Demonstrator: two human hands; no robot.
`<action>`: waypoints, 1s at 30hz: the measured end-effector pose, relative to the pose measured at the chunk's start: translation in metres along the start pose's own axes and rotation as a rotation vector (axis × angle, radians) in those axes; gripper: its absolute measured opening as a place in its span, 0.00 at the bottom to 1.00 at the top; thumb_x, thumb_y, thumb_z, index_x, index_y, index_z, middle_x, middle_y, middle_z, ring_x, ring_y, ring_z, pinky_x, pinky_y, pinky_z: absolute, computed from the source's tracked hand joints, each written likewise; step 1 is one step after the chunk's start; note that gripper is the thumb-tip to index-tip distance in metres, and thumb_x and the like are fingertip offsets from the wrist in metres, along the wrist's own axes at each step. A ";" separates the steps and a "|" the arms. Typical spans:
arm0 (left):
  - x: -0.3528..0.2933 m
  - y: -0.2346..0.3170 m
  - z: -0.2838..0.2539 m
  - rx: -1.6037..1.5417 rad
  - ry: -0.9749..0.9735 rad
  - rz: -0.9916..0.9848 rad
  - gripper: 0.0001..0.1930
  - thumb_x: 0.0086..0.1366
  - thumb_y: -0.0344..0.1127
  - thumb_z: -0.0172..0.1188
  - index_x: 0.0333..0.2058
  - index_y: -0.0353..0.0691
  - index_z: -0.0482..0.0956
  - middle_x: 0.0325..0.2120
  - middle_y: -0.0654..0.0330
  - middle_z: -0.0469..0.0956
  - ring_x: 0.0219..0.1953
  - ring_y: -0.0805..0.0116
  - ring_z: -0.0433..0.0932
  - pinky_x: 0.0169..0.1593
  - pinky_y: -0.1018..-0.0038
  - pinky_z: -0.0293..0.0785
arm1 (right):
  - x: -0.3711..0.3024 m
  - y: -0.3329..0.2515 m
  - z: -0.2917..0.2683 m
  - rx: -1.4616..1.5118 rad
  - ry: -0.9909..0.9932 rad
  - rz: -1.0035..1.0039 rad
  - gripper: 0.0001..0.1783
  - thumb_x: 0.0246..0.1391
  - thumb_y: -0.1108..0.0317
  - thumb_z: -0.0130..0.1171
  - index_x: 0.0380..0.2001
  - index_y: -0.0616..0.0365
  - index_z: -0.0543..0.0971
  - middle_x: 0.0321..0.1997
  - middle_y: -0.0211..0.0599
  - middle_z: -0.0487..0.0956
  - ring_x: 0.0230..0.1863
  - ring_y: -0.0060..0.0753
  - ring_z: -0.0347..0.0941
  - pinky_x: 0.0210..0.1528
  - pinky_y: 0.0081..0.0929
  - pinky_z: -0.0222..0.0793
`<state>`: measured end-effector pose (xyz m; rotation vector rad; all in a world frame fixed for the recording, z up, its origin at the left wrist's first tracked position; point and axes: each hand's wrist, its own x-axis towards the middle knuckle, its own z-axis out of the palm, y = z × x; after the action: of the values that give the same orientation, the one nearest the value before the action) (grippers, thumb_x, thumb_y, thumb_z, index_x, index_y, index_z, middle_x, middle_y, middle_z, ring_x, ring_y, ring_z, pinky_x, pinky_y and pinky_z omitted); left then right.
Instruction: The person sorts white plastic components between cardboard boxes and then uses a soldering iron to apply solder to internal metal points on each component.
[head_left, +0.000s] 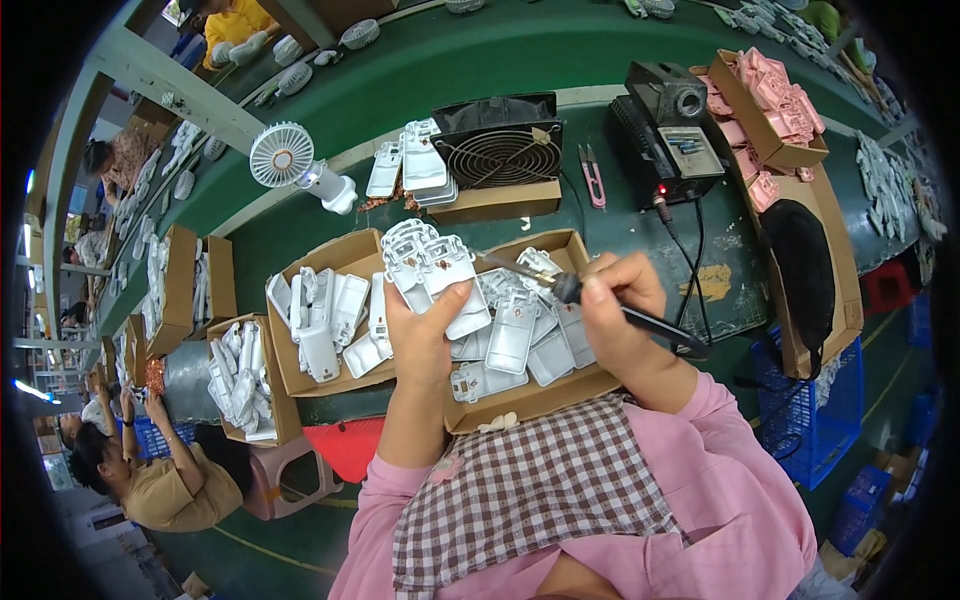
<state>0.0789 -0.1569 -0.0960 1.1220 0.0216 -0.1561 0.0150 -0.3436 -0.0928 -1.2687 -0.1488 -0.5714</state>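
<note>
White housings (pixel 462 302), several: gripped in left hand (pixel 420 335), above open cardboard boxes (pixel 540 399). Soldering iron (pixel 568 289): gripped in right hand (pixel 622 308), tip near housings; contact unclear.

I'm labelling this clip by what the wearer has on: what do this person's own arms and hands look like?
Both hands, left and right, are bare, with no gloves or watch showing. The left sleeve and right sleeve are pink and loose, ending on the forearms, so the wrists are uncovered.
</note>
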 end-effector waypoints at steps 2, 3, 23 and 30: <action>-0.001 -0.002 0.003 0.058 0.002 0.034 0.27 0.50 0.21 0.66 0.49 0.37 0.64 0.40 0.56 0.75 0.41 0.69 0.76 0.46 0.73 0.74 | 0.002 0.002 -0.002 -0.127 -0.080 -0.062 0.08 0.54 0.75 0.57 0.29 0.60 0.68 0.24 0.33 0.73 0.23 0.17 0.63 0.26 0.18 0.61; -0.001 -0.002 0.003 0.054 -0.001 0.037 0.27 0.50 0.21 0.66 0.49 0.37 0.64 0.40 0.56 0.75 0.41 0.69 0.76 0.46 0.73 0.74 | 0.004 0.000 0.002 -0.127 -0.067 -0.060 0.08 0.52 0.75 0.59 0.29 0.60 0.68 0.22 0.32 0.73 0.22 0.17 0.64 0.24 0.18 0.60; 0.002 -0.004 0.000 0.082 0.011 0.010 0.25 0.51 0.22 0.66 0.47 0.36 0.66 0.39 0.57 0.75 0.40 0.70 0.76 0.44 0.74 0.74 | 0.008 0.002 0.009 -0.282 -0.090 0.024 0.07 0.49 0.74 0.61 0.25 0.61 0.72 0.22 0.33 0.75 0.21 0.17 0.68 0.23 0.17 0.63; 0.001 -0.002 0.001 0.098 0.012 0.001 0.26 0.50 0.24 0.67 0.47 0.36 0.66 0.39 0.57 0.75 0.40 0.70 0.76 0.44 0.75 0.74 | 0.009 0.004 0.010 -0.277 -0.083 0.011 0.07 0.49 0.75 0.61 0.25 0.61 0.72 0.22 0.32 0.75 0.21 0.17 0.68 0.23 0.17 0.63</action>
<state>0.0797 -0.1589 -0.0974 1.2206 0.0244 -0.1503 0.0267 -0.3365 -0.0892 -1.5623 -0.1351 -0.5431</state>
